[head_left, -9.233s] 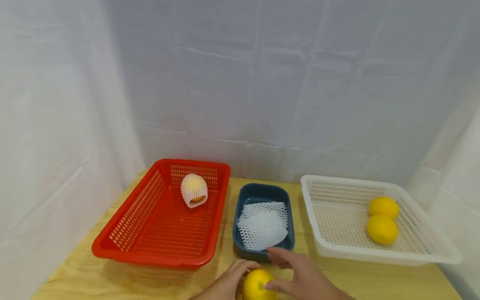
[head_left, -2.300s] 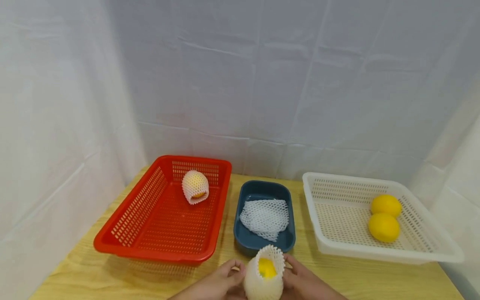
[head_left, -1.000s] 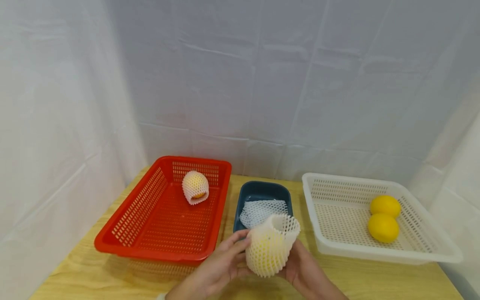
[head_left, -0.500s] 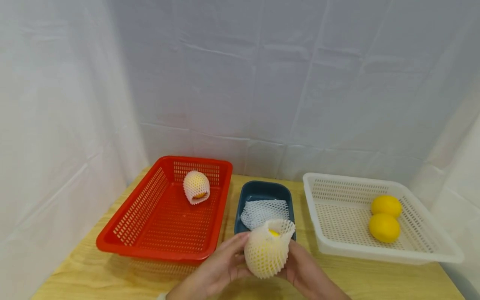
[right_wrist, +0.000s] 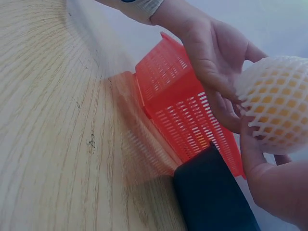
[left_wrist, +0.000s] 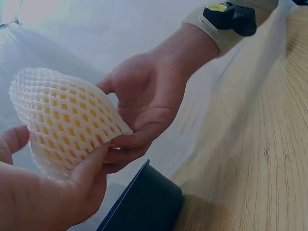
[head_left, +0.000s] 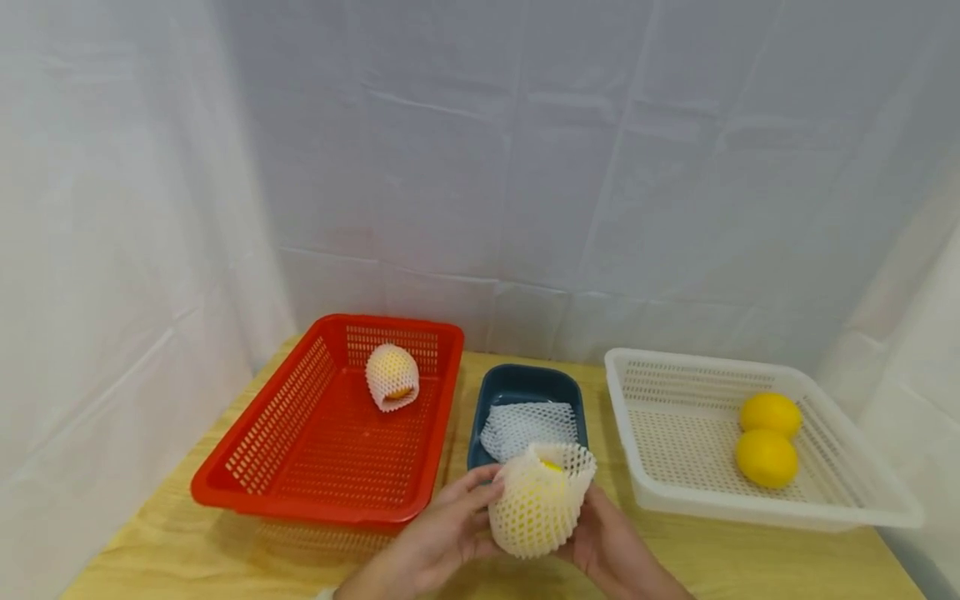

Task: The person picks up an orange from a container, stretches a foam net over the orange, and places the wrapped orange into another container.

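Observation:
Both my hands hold a yellow fruit [head_left: 552, 466] in a white foam net sleeve [head_left: 534, 508], just above the table in the head view. My left hand [head_left: 450, 529] grips its left side, thumb on the net. From the right and below, my right hand [head_left: 611, 542] holds it, partly hidden behind the sleeve. The sleeve's open, flared end points up and right, and a bit of bare yellow shows inside. In the left wrist view the fingers of both hands meet at the net's lower edge. Behind the held fruit, a dark blue tray [head_left: 489, 385] contains white foam nets [head_left: 528, 425].
On the left stands a red basket [head_left: 318, 500] with one netted fruit [head_left: 393, 377] at its back. A white basket [head_left: 637, 483] on the right contains two bare yellow fruits [head_left: 767, 457]. The wooden table [head_left: 150, 550] meets white cloth [head_left: 562, 208] at the back and sides.
The bare fruit of earlier is now inside a foam net. Both hands have raised it since 2.3 seconds ago and tipped its open end rightward; over the last half second it barely moves.

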A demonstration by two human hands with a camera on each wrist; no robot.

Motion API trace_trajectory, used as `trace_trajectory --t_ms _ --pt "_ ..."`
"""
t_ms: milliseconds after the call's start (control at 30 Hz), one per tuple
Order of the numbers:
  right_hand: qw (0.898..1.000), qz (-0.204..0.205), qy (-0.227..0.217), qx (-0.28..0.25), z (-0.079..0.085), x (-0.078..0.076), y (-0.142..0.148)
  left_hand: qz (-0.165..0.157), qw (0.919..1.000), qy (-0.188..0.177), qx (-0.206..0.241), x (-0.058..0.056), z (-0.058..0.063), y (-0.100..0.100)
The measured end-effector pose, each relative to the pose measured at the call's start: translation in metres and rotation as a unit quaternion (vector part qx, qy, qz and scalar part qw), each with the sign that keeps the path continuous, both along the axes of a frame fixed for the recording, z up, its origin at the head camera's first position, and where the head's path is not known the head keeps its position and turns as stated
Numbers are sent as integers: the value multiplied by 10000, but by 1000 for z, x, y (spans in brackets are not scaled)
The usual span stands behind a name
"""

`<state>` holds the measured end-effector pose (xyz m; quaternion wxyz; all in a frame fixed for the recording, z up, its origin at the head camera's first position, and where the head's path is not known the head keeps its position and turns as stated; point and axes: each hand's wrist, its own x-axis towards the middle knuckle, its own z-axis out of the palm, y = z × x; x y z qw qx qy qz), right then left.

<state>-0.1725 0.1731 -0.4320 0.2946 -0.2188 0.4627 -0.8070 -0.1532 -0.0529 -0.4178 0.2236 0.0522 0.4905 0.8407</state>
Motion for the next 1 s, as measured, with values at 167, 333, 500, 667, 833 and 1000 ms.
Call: trace_trajectory --t_ms 167,333,500,667,833,1000 --pt "9991 119 77 -397 -2 0 3 115 9996 -134 233 -2 0 5" --pt "9999 -40 95 -80 1 0 1 197 9992 -230 272 -1 0 4" --pt "9974 -454 -66 560 1 -1 -2 148 9994 -228 215 0 1 3" --pt "9934 -790 -350 755 -3 -2 -3 8 9998 -135 152 -2 1 2" --pt "9916 -919 -453 791 -3 -2 -5 14 9996 -141 228 -3 0 2" --pt "9951 -698 -542 451 0 -2 -6 145 9995 -98 250 -2 0 1"
